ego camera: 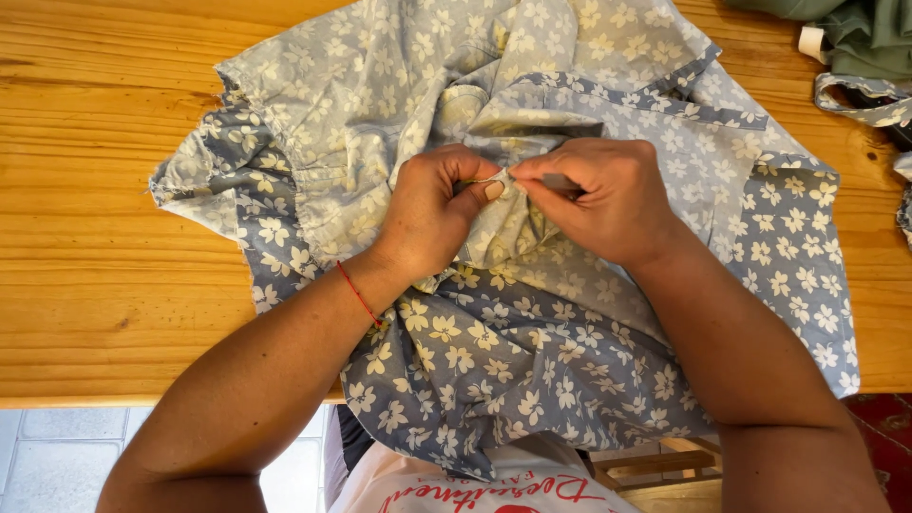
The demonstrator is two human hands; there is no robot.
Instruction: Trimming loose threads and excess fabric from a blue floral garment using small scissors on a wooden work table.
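Observation:
A blue-grey garment with a pale flower print (pixel 532 332) lies crumpled on a wooden table (pixel 95 237), its near edge hanging over the table's front. My left hand (pixel 432 209) pinches a small fold of the cloth at the middle, thumb on top. Close against it, my right hand (pixel 603 195) pinches the same fold from the other side, fingertips almost touching the left thumb. A thin red string sits around my left wrist (pixel 359 294). Whether a small tool is hidden in the right fingers I cannot tell.
Green fabric (pixel 855 33) and a strip of the same flower-print cloth (pixel 869 100) lie at the table's far right corner. Bare wood spreads to the left. Below the table edge show pale floor tiles (pixel 47 446) and a wooden stool frame (pixel 655 465).

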